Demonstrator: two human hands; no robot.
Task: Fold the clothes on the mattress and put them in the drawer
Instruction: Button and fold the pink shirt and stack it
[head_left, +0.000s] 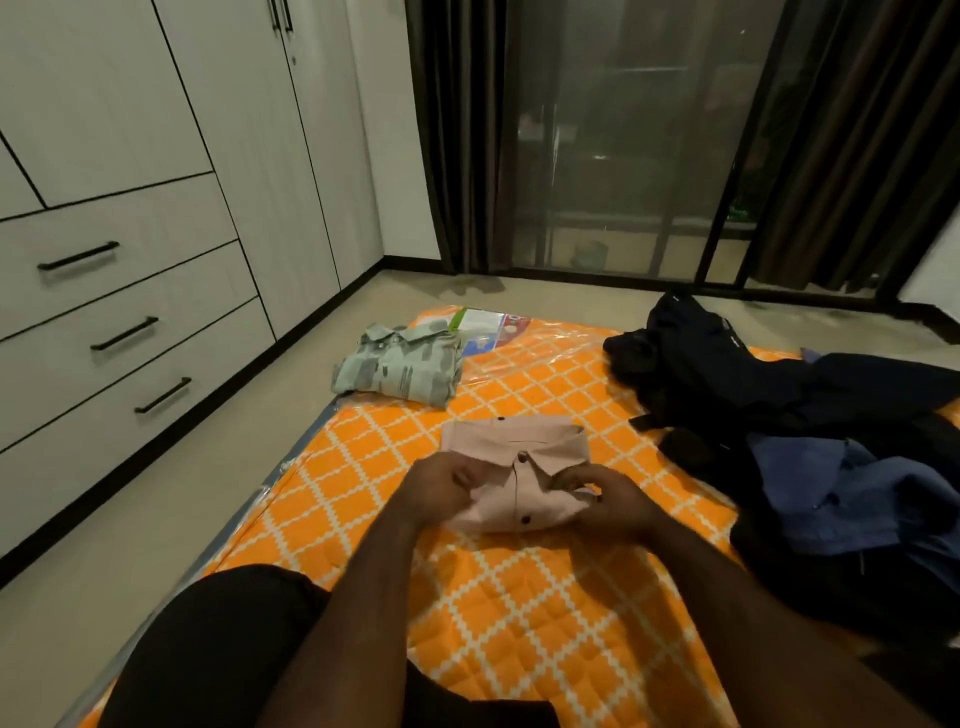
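The left arm (363, 597) and right arm (727, 613) reached up from 6 o'clock toward the centre, the left hand (441, 491) at 9 o'clock of the right hand (610, 501), both knuckles-up with fingers curled, each pinching its own side of the shirt (519, 452) between them.

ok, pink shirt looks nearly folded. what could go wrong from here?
1. The left hand and right hand both pinch the pink shirt near its collar; lifted from there, the folds may drop open.
2. The folded green shirt lies at the mattress edge and could slip to the floor.
3. The drawers are all shut, and carrying may take both hands.
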